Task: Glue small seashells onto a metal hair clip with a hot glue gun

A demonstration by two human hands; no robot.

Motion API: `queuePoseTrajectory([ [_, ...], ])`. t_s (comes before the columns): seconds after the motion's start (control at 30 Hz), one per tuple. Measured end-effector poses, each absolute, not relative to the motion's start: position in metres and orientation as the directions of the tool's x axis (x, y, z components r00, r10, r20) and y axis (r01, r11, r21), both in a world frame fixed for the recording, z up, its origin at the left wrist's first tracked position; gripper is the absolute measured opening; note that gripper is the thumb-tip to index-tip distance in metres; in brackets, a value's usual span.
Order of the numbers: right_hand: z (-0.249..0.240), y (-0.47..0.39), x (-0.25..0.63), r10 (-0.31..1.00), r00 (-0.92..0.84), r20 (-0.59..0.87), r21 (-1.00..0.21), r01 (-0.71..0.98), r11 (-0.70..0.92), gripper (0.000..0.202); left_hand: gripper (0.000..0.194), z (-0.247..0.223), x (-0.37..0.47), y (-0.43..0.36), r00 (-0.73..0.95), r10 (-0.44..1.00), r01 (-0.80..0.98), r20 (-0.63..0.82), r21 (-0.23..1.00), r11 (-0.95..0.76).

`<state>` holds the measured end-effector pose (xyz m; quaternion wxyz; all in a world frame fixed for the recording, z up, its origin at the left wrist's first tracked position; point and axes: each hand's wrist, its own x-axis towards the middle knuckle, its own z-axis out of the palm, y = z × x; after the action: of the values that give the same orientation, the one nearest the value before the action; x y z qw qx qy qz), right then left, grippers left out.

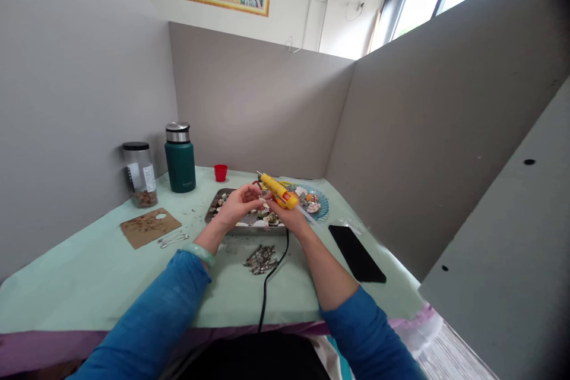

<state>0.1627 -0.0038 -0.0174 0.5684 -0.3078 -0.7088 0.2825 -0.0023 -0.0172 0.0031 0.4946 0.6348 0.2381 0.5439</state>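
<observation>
My right hand (pixel 290 217) is closed around a yellow hot glue gun (pixel 278 190). Its nozzle points up and to the left, and a clear glue stick (pixel 309 215) sticks out of its back end. My left hand (pixel 240 204) has its fingers pinched together close to the right fingertips, on a small whitish piece (pixel 266 205) that may be a shell. Under both hands lies a metal tray (pixel 260 230) of shells and stones, partly hidden by them. A black cord (pixel 266 291) runs from below my right hand toward the table's front edge.
Metal clips (pixel 260 259) lie piled before the tray. Behind my right hand is a blue plate (pixel 326 205) of shells; a black phone-like slab (pixel 357 253) lies right. Leftward are a cardboard piece (pixel 149 228), safety pins (pixel 173 240), a jar (pixel 140 175), green bottle (pixel 180 160) and red cup (pixel 220 173).
</observation>
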Motion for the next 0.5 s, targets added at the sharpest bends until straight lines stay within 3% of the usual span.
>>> queuePoseTrajectory([
  [0.5, -0.0101, -0.0121, 0.1656, 0.806, -0.145, 0.573, -0.814, 0.009, 0.581, 0.024, 0.028, 0.0006, -0.0057, -0.0155, 0.272, 0.820, -0.230, 0.504, 0.861, -0.453],
])
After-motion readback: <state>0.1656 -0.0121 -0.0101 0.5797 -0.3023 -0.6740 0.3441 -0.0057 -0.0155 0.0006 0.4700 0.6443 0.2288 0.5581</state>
